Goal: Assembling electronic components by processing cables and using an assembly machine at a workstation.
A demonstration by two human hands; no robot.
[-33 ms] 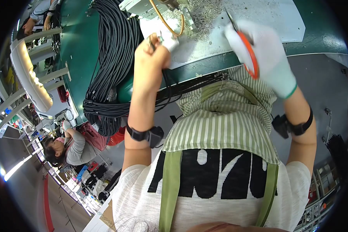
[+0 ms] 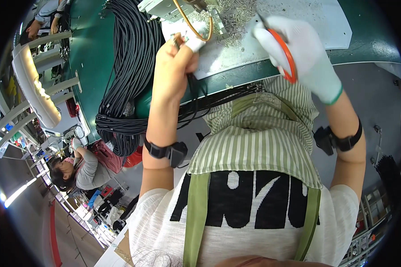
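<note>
My bare left hand [image 2: 173, 55] is closed at the near edge of the white board, thumb and fingers pinched together. Black cables [image 2: 194, 91] hang down from it over the table edge. A small piece [image 2: 178, 41] shows at its fingertips, too blurred to name. In my right hand [image 2: 298, 53], which wears a white glove, is a pair of scissors with red handles [image 2: 288, 53]. The dark blades [image 2: 260, 19] point up and left, toward the heap of small metal pieces [image 2: 236, 22], and are apart from my left hand.
A thick bundle of black cables [image 2: 129, 66] lies on the green table [image 2: 91, 49] to the left. Beyond my left hand stands a grey machine [image 2: 160, 10] with a curved yellow-brown tube [image 2: 192, 29]. The white board [image 2: 316, 22] lies under the metal pieces. Co-workers sit at far left.
My right hand and the scissors have shifted a little up and to the left. My left hand has turned slightly, and more black cable shows beneath it.
</note>
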